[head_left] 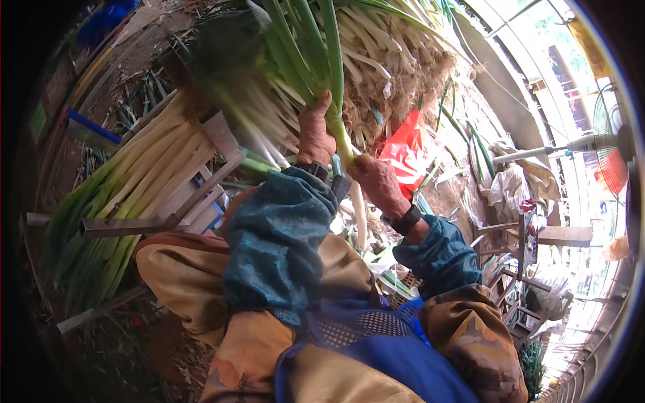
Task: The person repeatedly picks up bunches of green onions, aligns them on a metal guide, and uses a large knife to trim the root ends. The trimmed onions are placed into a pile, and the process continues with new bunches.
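A long green onion point(341, 140) is held upright in front of me, its green leaves pointing away and its white end point(359, 215) hanging toward my lap. My left hand point(316, 136) is closed around it just below where the leaves fan out, thumb up along the stalk. Lower down, my right hand point(379, 183) grips the pale stalk, fingers closed. Dark bands circle both wrists, over which teal sleeves end. A small dark piece point(341, 187) shows by the left wrist; I cannot tell what it is.
Beyond my hands lies a heap of unpeeled green onions point(403, 60) with shaggy roots. At left, a metal rack point(127, 227) cradles a bundle of cleaned green onions point(144, 164). A red plastic bag point(404, 154) lies to the right, with a fan point(608, 141) farther off.
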The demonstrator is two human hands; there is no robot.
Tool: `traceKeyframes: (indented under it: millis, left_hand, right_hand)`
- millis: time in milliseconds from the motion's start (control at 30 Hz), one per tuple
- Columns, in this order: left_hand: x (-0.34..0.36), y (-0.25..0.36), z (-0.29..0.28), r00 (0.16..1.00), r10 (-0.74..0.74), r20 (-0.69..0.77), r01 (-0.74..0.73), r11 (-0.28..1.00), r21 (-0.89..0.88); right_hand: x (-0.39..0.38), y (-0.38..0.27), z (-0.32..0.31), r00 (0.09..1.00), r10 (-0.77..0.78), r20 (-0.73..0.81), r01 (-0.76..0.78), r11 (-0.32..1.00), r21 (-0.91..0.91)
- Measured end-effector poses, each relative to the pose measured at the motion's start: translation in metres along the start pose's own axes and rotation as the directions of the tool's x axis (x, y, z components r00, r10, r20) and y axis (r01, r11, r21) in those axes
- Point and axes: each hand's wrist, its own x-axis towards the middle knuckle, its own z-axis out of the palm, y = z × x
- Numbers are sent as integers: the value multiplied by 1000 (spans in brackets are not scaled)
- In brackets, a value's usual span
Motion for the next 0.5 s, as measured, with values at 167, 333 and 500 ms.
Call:
traceKeyframes:
  millis: [167,333,500]
  left_hand:
    - [1,-1,-4,1000,-12,6,12,1000,11]
    - [0,-3,-5,1000,-10,29,9,1000,17]
    - [-2,-3,2,998,-47,43,46,999,5]
  right_hand:
    - [-4,-1,-2,997,-75,-4,76,996,39]
    - [-5,6,8,987,-127,-98,124,991,-40]
    - [-6,6,5,990,-74,-123,75,997,1]
